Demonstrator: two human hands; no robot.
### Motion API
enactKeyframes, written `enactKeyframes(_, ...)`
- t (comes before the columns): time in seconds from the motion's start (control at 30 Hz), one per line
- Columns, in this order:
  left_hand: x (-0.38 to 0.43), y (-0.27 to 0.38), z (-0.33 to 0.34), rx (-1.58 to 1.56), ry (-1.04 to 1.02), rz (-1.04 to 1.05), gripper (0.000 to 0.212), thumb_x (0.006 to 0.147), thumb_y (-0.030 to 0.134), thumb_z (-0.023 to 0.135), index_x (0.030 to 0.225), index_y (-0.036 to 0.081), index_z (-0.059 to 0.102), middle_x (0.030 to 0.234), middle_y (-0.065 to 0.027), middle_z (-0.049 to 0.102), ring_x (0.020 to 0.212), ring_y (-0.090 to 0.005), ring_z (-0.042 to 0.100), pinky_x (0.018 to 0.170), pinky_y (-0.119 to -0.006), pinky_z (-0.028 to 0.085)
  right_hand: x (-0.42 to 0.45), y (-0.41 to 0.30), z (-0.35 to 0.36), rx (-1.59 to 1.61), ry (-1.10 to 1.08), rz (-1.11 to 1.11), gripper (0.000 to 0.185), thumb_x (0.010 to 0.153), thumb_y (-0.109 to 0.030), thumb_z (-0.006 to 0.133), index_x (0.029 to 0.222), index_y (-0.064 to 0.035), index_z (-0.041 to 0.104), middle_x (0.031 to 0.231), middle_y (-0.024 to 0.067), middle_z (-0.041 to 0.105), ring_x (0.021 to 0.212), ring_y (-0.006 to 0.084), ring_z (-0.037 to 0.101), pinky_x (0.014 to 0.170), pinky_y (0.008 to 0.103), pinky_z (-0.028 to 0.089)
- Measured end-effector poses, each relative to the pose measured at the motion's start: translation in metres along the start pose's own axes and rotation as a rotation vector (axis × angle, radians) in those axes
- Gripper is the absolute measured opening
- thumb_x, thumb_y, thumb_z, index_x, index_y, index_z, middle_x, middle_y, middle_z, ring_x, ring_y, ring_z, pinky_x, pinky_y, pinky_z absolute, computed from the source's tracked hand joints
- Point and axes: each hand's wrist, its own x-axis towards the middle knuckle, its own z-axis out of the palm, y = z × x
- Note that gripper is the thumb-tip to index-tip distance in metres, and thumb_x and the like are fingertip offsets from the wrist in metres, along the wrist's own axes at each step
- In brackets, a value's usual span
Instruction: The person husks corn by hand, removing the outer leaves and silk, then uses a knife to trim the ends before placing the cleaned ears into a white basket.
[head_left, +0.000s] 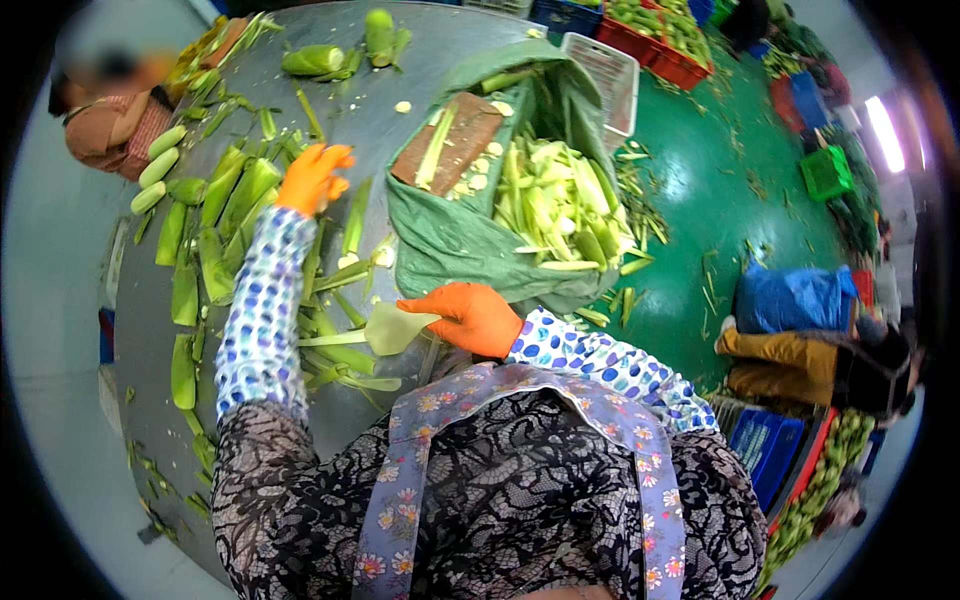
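My left hand (313, 180), in an orange glove, is over the metal table with its fingers apart and nothing visible between them. Beside it lie several green husk-covered vegetables (247, 196), apparently corn ears, with cut ends. My right hand (474, 319), gloved the same, is closed near my body on the narrow end of a pale flat piece (391, 330), which looks like a husk leaf. A thin pale strip (334, 340) lies just left of that piece. Ahead of my right hand, a green cloth (442, 244) carries a brown block (454, 142) with a green strip across it.
Pale husks (559, 202) are heaped on the cloth's right side. A person (112, 135) is at the far left of the table (360, 97). A white crate (607, 82) and red crates (682, 67) of vegetables stand beyond. Scraps litter the green floor (697, 195).
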Motion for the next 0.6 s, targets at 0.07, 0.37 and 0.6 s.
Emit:
enactKeyframes(0.07, 0.040, 0.019, 0.028, 0.049, -0.030, 0.020, 0.042, 0.090, 0.033, 0.066, 0.116, 0.001, 0.057, 0.095, -0.0106, 0.065, 0.059, -0.0159, 0.058, 0.050, -0.029, 0.045, 0.021, 0.003, -0.005, 0.053, -0.025, -0.004, 0.050, 0.080, -0.009, 0.066, 0.130, -0.0153, 0.064, 0.097, 0.0152, 0.067, 0.089, 0.0356, 0.063, 0.078, 0.0430, 0.051)
enactKeyframes(0.37, 0.240, -0.011, 0.134, 0.810, 0.165, 0.343, 0.049, 0.088, 0.030, 0.057, 0.128, 0.001, 0.059, 0.108, -0.0199, 0.069, 0.101, -0.0308, 0.067, 0.087, -0.038, 0.052, 0.057, 0.075, -0.027, 0.128, -0.112, 0.102, 0.054, 0.079, -0.012, 0.066, 0.133, -0.0184, 0.062, 0.093, 0.0134, 0.066, 0.086, 0.0337, 0.063, 0.077, 0.0431, 0.050)
enactKeyframes(0.6, 0.209, 0.016, 0.123, 0.914, -0.127, 0.254, 0.037, 0.089, 0.023, 0.055, 0.122, 0.008, 0.066, 0.119, -0.0175, 0.066, 0.113, -0.0363, 0.060, 0.097, -0.042, 0.048, 0.078, 0.094, -0.053, 0.184, -0.075, 0.188, 0.054, 0.079, -0.011, 0.067, 0.132, -0.0182, 0.062, 0.098, 0.0139, 0.066, 0.091, 0.0346, 0.063, 0.081, 0.0431, 0.050)
